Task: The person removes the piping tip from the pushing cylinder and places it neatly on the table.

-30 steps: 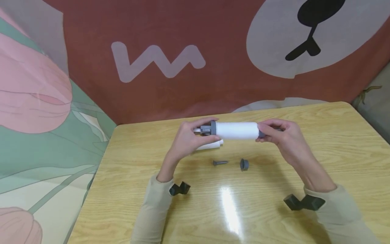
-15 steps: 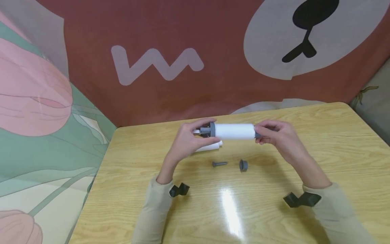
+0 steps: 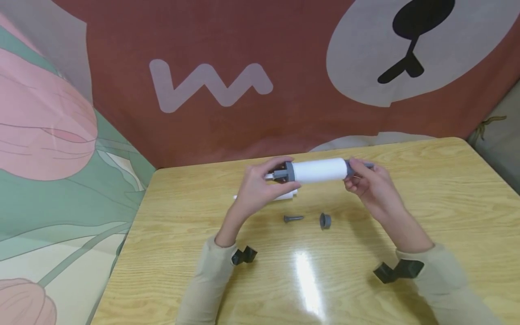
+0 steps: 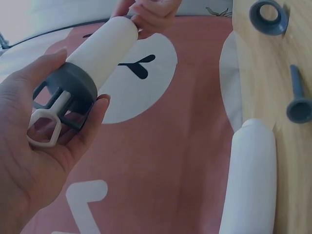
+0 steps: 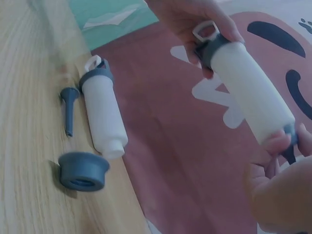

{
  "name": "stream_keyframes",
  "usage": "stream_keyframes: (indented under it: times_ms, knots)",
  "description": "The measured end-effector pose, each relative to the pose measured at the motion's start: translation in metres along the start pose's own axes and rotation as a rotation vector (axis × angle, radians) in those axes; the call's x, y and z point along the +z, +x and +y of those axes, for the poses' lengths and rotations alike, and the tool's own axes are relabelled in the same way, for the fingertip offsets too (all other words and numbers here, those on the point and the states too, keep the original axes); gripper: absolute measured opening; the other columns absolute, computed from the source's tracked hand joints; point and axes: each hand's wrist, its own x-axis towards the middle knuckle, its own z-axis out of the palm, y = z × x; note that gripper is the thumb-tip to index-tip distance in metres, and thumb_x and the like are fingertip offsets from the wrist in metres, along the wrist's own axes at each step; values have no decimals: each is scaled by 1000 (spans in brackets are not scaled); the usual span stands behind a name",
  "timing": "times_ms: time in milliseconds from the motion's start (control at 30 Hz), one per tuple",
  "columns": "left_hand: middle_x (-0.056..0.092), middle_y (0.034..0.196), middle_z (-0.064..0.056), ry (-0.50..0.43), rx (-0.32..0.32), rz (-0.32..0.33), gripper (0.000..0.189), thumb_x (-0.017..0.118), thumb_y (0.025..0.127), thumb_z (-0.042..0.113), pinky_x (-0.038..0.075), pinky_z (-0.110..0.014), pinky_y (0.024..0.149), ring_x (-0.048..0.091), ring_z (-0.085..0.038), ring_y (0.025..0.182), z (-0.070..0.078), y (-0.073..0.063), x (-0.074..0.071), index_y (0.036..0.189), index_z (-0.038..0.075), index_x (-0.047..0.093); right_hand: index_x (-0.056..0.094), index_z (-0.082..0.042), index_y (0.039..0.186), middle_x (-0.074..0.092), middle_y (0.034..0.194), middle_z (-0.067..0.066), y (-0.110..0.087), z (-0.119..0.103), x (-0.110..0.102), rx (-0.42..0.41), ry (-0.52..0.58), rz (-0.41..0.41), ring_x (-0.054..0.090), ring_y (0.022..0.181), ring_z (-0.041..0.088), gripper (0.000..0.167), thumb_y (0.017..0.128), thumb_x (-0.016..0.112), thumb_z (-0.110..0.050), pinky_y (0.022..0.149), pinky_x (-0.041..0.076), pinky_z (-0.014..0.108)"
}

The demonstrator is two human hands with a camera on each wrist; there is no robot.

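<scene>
A white-barrelled food syringe is held above the table, nearly level, its right end slightly higher. My left hand grips its grey collar between thumb and fingers, with the pale loop handle of the plunger inside the palm. My right hand pinches the grey nozzle at the barrel's other end; the nozzle's thin tip sticks out past the fingers. Part of the nozzle is hidden by the right thumb and fingers.
A second white syringe lies on the wooden table, partly behind the left hand in the head view. Nearer stand a loose grey nozzle and a grey ring cap. A printed cloth hangs behind the table.
The syringe has shifted a little right and its nozzle end has tilted up. My right fingers have moved on the nozzle, and more of it shows now. The loose parts lie unmoved.
</scene>
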Motion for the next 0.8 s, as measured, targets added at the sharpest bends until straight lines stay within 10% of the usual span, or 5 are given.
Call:
stream_keyframes:
  times_ms: [333,667,800]
  knots:
    - [77,107,-7,-1,9,7,49,92,79,18,61,-33,73,71,-14,88,1,0,6,123,8,73,67,-3,91,62,74,4,-6,8,10,-87,-45,77,54,61,9,26,105,63,-24,52,43,15]
    - [77,106,-8,62,74,-2,49,92,78,20,60,-31,71,69,-14,83,3,0,12,121,5,74,51,-8,91,42,63,-2,-4,17,11,-7,-364,70,38,53,8,50,107,46,-55,55,13,32]
    - [77,101,-7,69,96,-5,44,91,79,21,57,-26,65,68,-10,77,3,0,13,116,5,76,54,-10,85,40,57,-5,-6,20,15,-51,-295,128,34,46,4,42,108,51,-45,52,12,29]
